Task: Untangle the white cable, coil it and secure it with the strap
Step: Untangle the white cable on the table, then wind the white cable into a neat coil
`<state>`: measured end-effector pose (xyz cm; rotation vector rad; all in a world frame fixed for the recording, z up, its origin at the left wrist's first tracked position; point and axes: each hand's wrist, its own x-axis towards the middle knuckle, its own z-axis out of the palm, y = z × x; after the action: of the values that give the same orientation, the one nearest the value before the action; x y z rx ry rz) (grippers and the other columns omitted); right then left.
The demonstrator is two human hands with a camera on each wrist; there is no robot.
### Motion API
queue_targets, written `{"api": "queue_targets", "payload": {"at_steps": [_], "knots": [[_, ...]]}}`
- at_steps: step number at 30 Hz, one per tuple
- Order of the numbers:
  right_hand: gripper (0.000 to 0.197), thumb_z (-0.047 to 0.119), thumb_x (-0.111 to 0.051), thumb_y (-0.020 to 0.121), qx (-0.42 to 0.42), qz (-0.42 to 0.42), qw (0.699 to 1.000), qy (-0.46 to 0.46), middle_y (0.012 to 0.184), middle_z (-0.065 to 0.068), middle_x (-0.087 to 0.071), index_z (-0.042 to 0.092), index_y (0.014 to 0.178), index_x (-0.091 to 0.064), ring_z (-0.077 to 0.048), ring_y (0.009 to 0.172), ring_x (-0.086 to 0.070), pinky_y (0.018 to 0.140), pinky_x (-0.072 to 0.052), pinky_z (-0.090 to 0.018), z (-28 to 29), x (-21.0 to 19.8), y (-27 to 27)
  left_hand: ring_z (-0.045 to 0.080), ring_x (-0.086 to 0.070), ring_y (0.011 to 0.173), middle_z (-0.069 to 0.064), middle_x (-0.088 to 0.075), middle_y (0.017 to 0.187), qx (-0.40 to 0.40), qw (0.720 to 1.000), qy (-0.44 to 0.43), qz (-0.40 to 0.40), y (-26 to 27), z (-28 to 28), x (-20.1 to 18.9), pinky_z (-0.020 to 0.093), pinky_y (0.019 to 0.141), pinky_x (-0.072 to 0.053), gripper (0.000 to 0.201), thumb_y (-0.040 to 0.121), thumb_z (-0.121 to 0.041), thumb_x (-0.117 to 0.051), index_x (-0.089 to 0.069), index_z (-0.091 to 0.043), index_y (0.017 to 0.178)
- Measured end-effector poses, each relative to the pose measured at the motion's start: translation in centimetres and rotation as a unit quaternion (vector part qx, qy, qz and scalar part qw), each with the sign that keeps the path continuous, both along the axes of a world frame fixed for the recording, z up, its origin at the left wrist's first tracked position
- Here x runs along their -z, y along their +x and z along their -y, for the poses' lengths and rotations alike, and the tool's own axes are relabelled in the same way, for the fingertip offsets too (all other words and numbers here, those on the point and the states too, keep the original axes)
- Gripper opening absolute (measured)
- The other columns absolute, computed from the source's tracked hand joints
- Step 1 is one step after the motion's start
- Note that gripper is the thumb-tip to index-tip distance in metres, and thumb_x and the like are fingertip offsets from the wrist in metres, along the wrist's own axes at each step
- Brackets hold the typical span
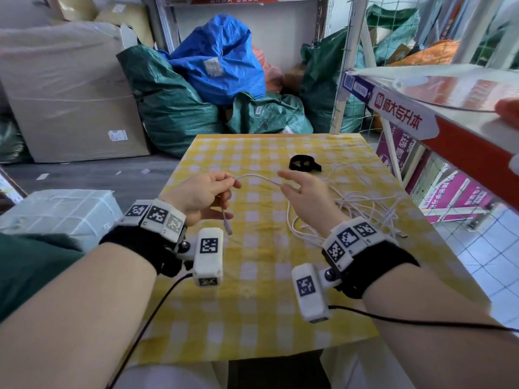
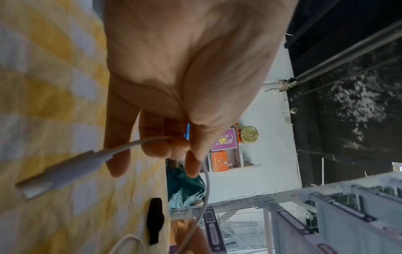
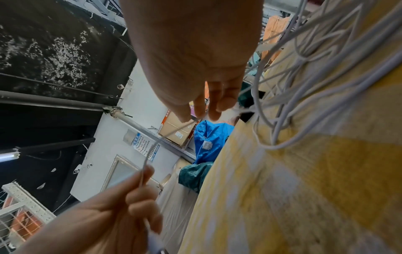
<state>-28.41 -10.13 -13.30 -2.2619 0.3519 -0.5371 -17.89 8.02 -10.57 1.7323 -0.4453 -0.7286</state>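
Note:
A white cable (image 1: 365, 203) lies in a loose tangle on the right half of the yellow checked tablecloth (image 1: 252, 304); the tangle (image 3: 304, 86) also fills the right wrist view. My left hand (image 1: 231, 181) pinches the cable near one end between thumb and fingers (image 2: 174, 151), and its white connector (image 1: 228, 227) (image 2: 58, 175) hangs below. A short raised span runs over to my right hand (image 1: 282, 181), passing between its thumb and fingertips (image 3: 202, 110) in a light pinch. The black strap (image 1: 304, 163) (image 2: 155, 221) lies curled on the cloth just beyond both hands.
The small table ends close on all sides. A red and white counter (image 1: 449, 113) overhangs at the right. Behind the table are blue (image 1: 222, 60) and green sacks (image 1: 168, 108) and a large wrapped box (image 1: 64, 94). A white parcel (image 1: 56, 211) sits at the left.

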Motion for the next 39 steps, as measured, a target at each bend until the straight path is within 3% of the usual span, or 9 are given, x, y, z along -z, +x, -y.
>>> {"api": "queue_targets", "payload": {"at_steps": [3,6,13,20,23,28,31,36,39], "knots": [[0.029,0.026,-0.047,0.098,-0.024,-0.023,0.999,0.027,0.086,0.016,-0.06,0.021,0.12,-0.065,0.002,0.061,-0.043,0.057,-0.033,-0.018,-0.2,0.6,0.2,0.012,-0.042,0.048,-0.003,-0.04,0.054,0.026,0.995,-0.072,-0.065,-0.4,0.3,-0.1,0.033,0.06,-0.052,0.022,0.099,-0.023,-0.042,-0.058,-0.012,0.087],[0.024,0.03,-0.049,0.097,-0.021,-0.038,0.999,0.021,0.062,0.013,-0.05,0.018,0.101,-0.069,-0.006,0.054,-0.041,0.053,-0.031,-0.025,0.0,0.9,0.3,0.009,-0.037,0.043,-0.005,-0.036,0.05,0.016,0.979,-0.152,-0.132,-0.1,0.1,0.1,0.023,0.051,-0.045,0.028,0.098,-0.028,-0.041,-0.052,-0.014,0.077],[0.028,0.036,-0.046,0.097,0.104,-0.022,0.993,-0.061,0.078,0.002,-0.062,0.018,0.091,-0.067,-0.017,0.073,-0.056,0.056,-0.036,-0.027,2.1,1.1,-0.1,0.004,-0.028,0.033,-0.004,-0.027,0.042,-0.085,0.892,-0.348,-0.275,2.6,-2.2,1.5,0.012,0.04,-0.036,0.023,0.084,-0.037,-0.047,-0.048,-0.021,0.068],[0.038,0.046,-0.044,0.095,0.209,-0.078,0.967,-0.123,0.071,0.002,-0.064,0.021,0.075,-0.065,-0.022,0.074,-0.06,0.063,-0.045,-0.03,3.5,1.5,-0.3,0.006,-0.031,0.033,-0.006,-0.032,0.042,-0.217,0.809,-0.446,-0.316,4.8,-4.3,3.2,0.013,0.04,-0.036,0.04,0.101,-0.03,-0.032,-0.058,-0.016,0.075],[0.037,0.042,-0.045,0.096,0.228,-0.077,0.965,-0.102,0.07,0.001,-0.062,0.019,0.076,-0.065,-0.023,0.071,-0.058,0.05,-0.028,-0.023,3.4,1.1,-0.4,0.004,-0.037,0.035,-0.007,-0.042,0.045,-0.214,0.826,-0.443,-0.276,4.6,-4.5,3.2,0.011,0.042,-0.037,0.031,0.1,-0.029,-0.032,-0.058,-0.019,0.084],[0.034,0.032,-0.042,0.098,0.158,-0.085,0.975,-0.131,0.085,-0.004,-0.064,0.013,0.091,-0.069,-0.023,0.078,-0.057,0.065,-0.046,-0.032,2.6,0.7,0.7,0.003,-0.041,0.036,-0.007,-0.054,0.058,-0.213,0.861,-0.407,-0.218,3.7,-2.9,2.9,0.013,0.037,-0.035,0.02,0.099,-0.026,-0.041,-0.06,-0.024,0.093],[0.032,0.025,-0.042,0.098,0.072,-0.119,0.978,-0.153,0.081,0.001,-0.062,0.019,0.1,-0.073,-0.019,0.068,-0.054,0.058,-0.042,-0.028,1.6,-0.2,1.8,0.005,-0.049,0.041,0.0,-0.059,0.06,-0.209,0.884,-0.379,-0.178,3.2,-1.6,2.1,0.015,0.041,-0.043,0.022,0.099,-0.02,-0.042,-0.063,-0.016,0.093],[0.036,0.011,-0.039,0.098,-0.072,-0.161,0.974,-0.142,0.124,0.001,-0.062,0.019,0.119,-0.066,-0.003,0.073,-0.051,0.054,-0.034,-0.011,0.4,-2.6,3.3,0.015,-0.065,0.064,0.005,-0.068,0.074,-0.12,0.941,-0.306,-0.078,3.0,0.7,0.4,0.028,0.066,-0.058,0.024,0.101,-0.014,-0.036,-0.059,-0.009,0.097],[0.03,0.012,-0.047,0.094,-0.108,-0.136,0.976,-0.134,0.103,0.009,-0.064,0.024,0.111,-0.07,-0.001,0.063,-0.05,0.048,-0.036,-0.007,0.1,-3.7,4.2,0.018,-0.067,0.079,0.006,-0.068,0.086,-0.063,0.975,-0.211,-0.001,3.7,2.6,-0.4,0.034,0.082,-0.053,0.024,0.102,-0.016,-0.034,-0.057,-0.012,0.098]]}}
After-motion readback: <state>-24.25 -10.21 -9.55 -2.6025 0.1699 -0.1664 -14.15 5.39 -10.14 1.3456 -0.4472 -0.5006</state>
